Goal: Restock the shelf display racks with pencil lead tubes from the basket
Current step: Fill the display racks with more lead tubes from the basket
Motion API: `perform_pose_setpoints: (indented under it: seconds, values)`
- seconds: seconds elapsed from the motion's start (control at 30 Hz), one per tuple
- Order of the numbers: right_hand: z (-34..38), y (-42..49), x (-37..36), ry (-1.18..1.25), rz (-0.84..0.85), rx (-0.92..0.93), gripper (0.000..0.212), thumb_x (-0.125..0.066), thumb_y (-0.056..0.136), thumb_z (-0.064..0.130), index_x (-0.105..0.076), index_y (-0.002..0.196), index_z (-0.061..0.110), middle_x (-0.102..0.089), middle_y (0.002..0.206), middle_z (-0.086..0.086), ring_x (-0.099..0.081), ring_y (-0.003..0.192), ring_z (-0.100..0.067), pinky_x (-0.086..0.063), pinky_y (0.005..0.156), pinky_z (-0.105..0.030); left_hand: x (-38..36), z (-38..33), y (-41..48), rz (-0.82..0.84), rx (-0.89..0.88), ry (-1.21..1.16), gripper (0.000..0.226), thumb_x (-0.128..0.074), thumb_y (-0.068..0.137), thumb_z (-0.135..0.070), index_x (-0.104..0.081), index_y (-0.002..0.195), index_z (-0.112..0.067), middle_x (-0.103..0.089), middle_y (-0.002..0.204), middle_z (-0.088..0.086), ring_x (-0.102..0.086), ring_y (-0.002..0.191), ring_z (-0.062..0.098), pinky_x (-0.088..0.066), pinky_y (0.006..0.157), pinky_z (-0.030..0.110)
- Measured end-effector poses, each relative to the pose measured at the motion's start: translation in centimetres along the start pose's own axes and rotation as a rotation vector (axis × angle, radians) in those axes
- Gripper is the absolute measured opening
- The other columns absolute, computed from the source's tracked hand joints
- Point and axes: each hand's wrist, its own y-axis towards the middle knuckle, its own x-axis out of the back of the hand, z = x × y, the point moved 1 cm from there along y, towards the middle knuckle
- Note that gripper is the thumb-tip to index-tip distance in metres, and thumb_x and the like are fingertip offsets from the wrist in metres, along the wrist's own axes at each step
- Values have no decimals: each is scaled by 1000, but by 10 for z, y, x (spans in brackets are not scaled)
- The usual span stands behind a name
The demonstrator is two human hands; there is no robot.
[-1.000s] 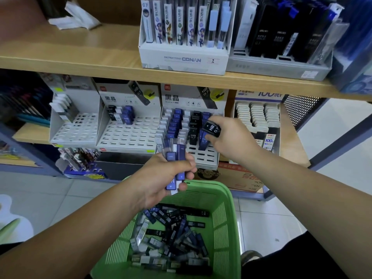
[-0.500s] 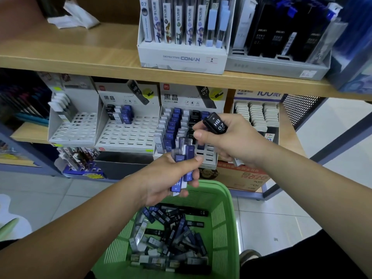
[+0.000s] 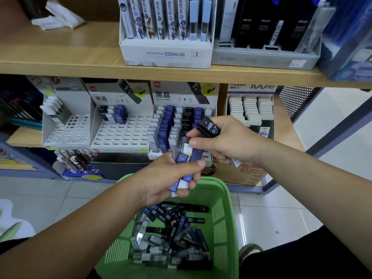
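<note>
Pencil lead tubes (image 3: 171, 234) lie loose in the green basket (image 3: 229, 208); above the basket, the rack (image 3: 181, 95) is partly filled. Just above the basket rim my left hand (image 3: 167, 178) grips a blue bundle (image 3: 196, 156). My right hand (image 3: 227, 141) holds a black tube (image 3: 209, 127) and pinches another from the bundle. Next, I think, one tube must slide into a free slot.

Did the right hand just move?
Yes. Against the rack, the right hand, holding a black tube, came down-left a little, its fingers reaching the tubes in the left hand.
</note>
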Motion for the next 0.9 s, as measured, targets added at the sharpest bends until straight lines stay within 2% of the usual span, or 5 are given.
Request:
perform_pose_setpoints:
  seconds: [0.13,0.3,0.47,0.67,0.9]
  values:
    - [-1,1,-3,-5,-91,38,18,-78,91,20,-73,108,17,-60,72,-14,-37,41,-17,-32,39,-23,0,-6,-1,18,34,-235,16,-67,95,-33,-67,90,-18,-64,81,5,-69,79,20,-60,78,38]
    - [-4,-4,-11,64,-137,4,15,-78,91,22,-66,91,13,-65,65,-6,-37,43,-17,-31,42,-24,5,-8,5,-115,-104,-407,31,-65,90,-39,-77,103,-14,-75,101,9,-73,110,24,-57,98,42]
    - [-8,-18,-29,100,-12,-90,22,-83,86,23,-68,97,10,-75,82,-16,-37,43,-17,-30,41,-23,6,-11,6,-140,-201,-495,32,-58,94,-48,-70,94,-18,-70,96,3,-70,81,20,-51,79,41]
    - [-18,-24,-45,213,-44,-223,28,-86,82,11,-64,100,6,-54,56,-4,-36,44,-16,-32,42,-24,3,-16,7,-148,-208,-590,41,-65,85,-50,-68,102,-12,-67,112,10,-67,104,26,-59,87,39]
    - [-12,-22,-35,326,-40,-303,28,-79,85,1,-63,108,4,-73,87,-19,-36,47,-16,-33,44,-25,10,-25,5,-190,-256,-662,35,-69,85,-42,-62,100,-11,-62,103,10,-65,91,23,-60,76,38]
